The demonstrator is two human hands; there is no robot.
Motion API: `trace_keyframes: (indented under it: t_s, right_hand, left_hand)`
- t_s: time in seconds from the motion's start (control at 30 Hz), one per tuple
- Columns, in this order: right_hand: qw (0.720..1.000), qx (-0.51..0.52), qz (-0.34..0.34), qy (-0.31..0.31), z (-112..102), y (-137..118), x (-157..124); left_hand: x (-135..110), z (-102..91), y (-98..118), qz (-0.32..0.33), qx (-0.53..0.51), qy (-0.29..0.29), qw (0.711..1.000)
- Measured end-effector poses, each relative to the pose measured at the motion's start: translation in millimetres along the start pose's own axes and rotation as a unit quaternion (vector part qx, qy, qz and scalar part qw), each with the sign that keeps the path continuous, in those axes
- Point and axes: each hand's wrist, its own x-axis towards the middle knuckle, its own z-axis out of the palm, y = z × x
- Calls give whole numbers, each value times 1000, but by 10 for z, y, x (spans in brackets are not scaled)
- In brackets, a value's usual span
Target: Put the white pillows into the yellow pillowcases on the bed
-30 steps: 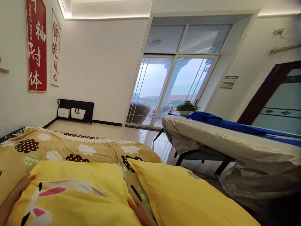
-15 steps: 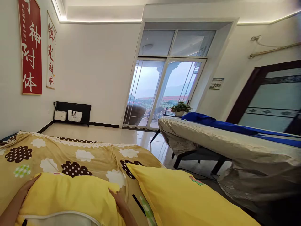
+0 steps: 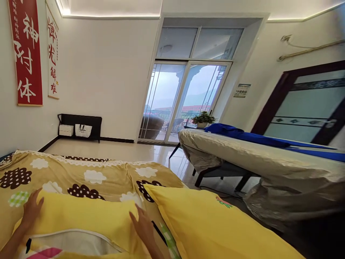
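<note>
A yellow pillow [image 3: 86, 212] lies right in front of me on a tan cloud-patterned blanket [image 3: 107, 169]. Along its near side a curved white edge borders a pale inner part [image 3: 83, 239], with a pink stripe below. My left hand [image 3: 32, 208] rests at the pillow's far left corner, its thumb and fingers apart. At the far right corner is my right hand [image 3: 142, 223], fingers spread against the yellow cloth. A second yellow pillow [image 3: 215, 223] with a small embroidered motif lies to the right, beyond my right hand.
Right of the bed stands a massage-style table [image 3: 229, 147] under crinkled plastic, with blue cloth [image 3: 242, 135] on top. A potted plant [image 3: 203, 118] is behind it. By the far wall a low black rack [image 3: 94, 126] holds a white bag [image 3: 83, 130]. Sliding glass doors [image 3: 185, 100] are at the back.
Both hands have come further into view and loosened, their fingers now apart. The near pillow's far edge looks flatter and straighter, and more of its pale inner part shows. The view has shifted slightly.
</note>
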Motion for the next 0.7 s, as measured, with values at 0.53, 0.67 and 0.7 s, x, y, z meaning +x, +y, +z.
trace_keyframes:
  t_s: [0.53, 0.67, 0.7]
  right_hand:
    - [955, -200, -53, -215, -161, 265, -1657]
    - [959, -185, -33, -214, -178, 446, -1774]
    - [966, -170, -21, -191, -216, 483, -1757]
  left_hand:
    - [-1256, -549, -872, 16, 98, -126, 987]
    - [-1384, -559, -1254, -61, 45, -199, 977]
    - [-1390, -589, -1263, -75, 47, -182, 979]
